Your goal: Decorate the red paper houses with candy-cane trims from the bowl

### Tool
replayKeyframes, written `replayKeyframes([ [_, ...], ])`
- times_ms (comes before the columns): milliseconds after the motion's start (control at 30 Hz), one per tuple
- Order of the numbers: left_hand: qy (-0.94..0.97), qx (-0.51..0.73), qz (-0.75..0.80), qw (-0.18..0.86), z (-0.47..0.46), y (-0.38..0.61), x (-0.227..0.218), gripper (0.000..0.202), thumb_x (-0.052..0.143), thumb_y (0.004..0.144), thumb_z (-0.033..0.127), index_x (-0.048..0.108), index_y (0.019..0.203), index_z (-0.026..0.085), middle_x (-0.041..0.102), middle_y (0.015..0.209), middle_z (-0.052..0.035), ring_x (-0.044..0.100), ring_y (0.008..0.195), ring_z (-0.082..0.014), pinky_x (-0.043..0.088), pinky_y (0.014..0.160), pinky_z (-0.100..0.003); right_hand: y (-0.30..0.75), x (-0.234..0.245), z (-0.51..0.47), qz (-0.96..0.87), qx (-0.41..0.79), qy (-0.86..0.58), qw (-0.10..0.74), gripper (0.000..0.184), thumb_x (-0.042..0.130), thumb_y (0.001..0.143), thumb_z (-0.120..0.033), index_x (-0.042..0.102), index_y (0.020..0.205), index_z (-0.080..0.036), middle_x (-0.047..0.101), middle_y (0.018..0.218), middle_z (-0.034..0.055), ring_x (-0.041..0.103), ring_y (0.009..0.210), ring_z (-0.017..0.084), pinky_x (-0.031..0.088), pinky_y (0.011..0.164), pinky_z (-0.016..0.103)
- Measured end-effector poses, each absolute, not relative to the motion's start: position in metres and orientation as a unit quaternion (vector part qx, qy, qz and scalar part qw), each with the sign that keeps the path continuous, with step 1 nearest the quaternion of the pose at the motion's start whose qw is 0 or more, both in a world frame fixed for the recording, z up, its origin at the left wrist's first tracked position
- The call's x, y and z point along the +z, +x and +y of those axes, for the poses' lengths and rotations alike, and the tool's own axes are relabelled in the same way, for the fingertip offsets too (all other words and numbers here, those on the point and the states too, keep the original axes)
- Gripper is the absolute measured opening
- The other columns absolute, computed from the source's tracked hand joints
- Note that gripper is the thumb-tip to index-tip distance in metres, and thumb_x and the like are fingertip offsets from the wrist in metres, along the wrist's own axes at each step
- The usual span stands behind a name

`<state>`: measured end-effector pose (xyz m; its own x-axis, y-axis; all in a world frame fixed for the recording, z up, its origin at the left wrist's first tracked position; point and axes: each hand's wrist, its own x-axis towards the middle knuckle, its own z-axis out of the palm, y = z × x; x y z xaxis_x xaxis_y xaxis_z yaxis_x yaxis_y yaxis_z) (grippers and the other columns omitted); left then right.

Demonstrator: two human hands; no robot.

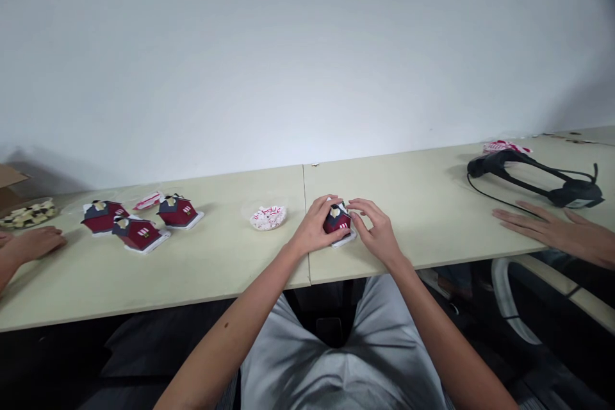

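A small red paper house with a dark roof (337,220) stands on the table (216,269) right in front of me. My left hand (314,224) curls around its left side, fingers closed on it. My right hand (377,227) is at its right side, fingertips touching the roof and base. The lower part of the little house is hidden by my fingers.
Three finished red paper houses (139,221) sit at the left, and a white and red wrapper pile (269,217) lies left of my hands. Another person's hand (36,242) rests at far left near a bowl (26,213). Another person's hand (557,230) lies flat at right, beside a black headset (538,173).
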<state>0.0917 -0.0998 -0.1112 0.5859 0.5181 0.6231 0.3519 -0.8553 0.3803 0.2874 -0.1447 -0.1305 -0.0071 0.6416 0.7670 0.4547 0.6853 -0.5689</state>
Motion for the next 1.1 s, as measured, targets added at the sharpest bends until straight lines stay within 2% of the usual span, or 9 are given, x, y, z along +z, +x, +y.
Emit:
replayKeyframes([
  [300, 0.894, 0.369, 0.231, 0.106, -0.1005, 0.0926, -0.1084, 0.067, 0.072, 0.087, 0.048, 0.043, 0.144, 0.025, 0.051, 0.142, -0.0146, 0.045, 0.139, -0.0302, 0.038, 0.119, -0.051, 0.2883, -0.1299, -0.1431, -0.705, 0.067, -0.389, 0.589, 0.023, 0.049, 0.100, -0.035, 0.068, 0.111, -0.028, 0.070, 0.117, 0.0091, 0.064, 0.114, 0.026, 0.053, 0.098, 0.045],
  [533, 0.894, 0.365, 0.237, 0.107, -0.0995, 0.0928, -0.1115, 0.082, 0.074, 0.085, 0.051, 0.034, 0.151, 0.024, 0.049, 0.144, -0.0156, 0.047, 0.136, -0.0318, 0.041, 0.115, -0.051, 0.2891, -0.1327, -0.1421, -0.699, 0.050, -0.379, 0.605, 0.017, 0.051, 0.100, -0.029, 0.066, 0.107, -0.026, 0.069, 0.113, 0.0096, 0.065, 0.110, 0.024, 0.054, 0.095, 0.042],
  [700, 0.894, 0.371, 0.229, 0.105, -0.0989, 0.0933, -0.1110, 0.075, 0.074, 0.085, 0.050, 0.040, 0.145, 0.023, 0.053, 0.138, -0.0150, 0.050, 0.132, -0.0314, 0.043, 0.113, -0.051, 0.2885, -0.1330, -0.1420, -0.699, 0.044, -0.374, 0.608, 0.014, 0.053, 0.099, -0.024, 0.066, 0.107, -0.025, 0.069, 0.111, 0.0088, 0.065, 0.108, 0.023, 0.054, 0.094, 0.040],
  [867, 0.894, 0.368, 0.232, 0.109, -0.1003, 0.0931, -0.1097, 0.075, 0.074, 0.085, 0.050, 0.039, 0.146, 0.024, 0.052, 0.140, -0.0150, 0.049, 0.133, -0.0320, 0.042, 0.114, -0.051, 0.2883, -0.1324, -0.1419, -0.700, 0.052, -0.375, 0.606, 0.015, 0.053, 0.099, -0.024, 0.066, 0.107, -0.025, 0.070, 0.110, 0.0082, 0.066, 0.106, 0.023, 0.053, 0.091, 0.039],
  [1100, 0.894, 0.363, 0.239, 0.109, -0.1011, 0.0921, -0.1103, 0.075, 0.073, 0.085, 0.051, 0.039, 0.146, 0.023, 0.052, 0.140, -0.0148, 0.049, 0.133, -0.0311, 0.043, 0.113, -0.049, 0.2891, -0.1339, -0.1425, -0.700, 0.064, -0.385, 0.598, 0.013, 0.053, 0.099, -0.024, 0.066, 0.103, -0.024, 0.072, 0.100, 0.0056, 0.067, 0.091, 0.020, 0.053, 0.083, 0.034],
])
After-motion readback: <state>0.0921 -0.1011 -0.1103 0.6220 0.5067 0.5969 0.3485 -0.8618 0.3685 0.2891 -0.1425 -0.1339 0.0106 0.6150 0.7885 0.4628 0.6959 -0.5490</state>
